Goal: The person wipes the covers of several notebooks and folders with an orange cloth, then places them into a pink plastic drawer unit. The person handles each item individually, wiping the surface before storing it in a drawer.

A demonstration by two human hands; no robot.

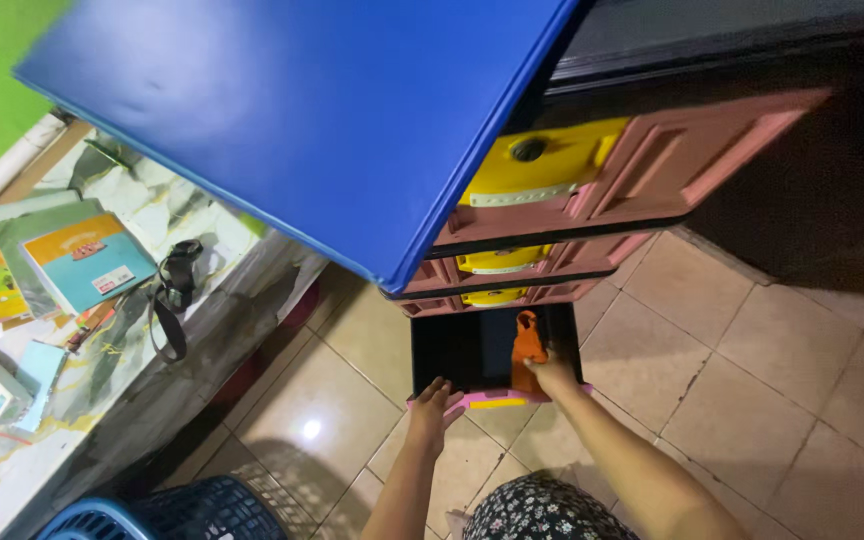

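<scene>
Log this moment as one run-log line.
left hand: on pulled-out bottom drawer front | right hand: grip on orange cloth in drawer | unit: plastic drawer cabinet, upper drawers closed
</scene>
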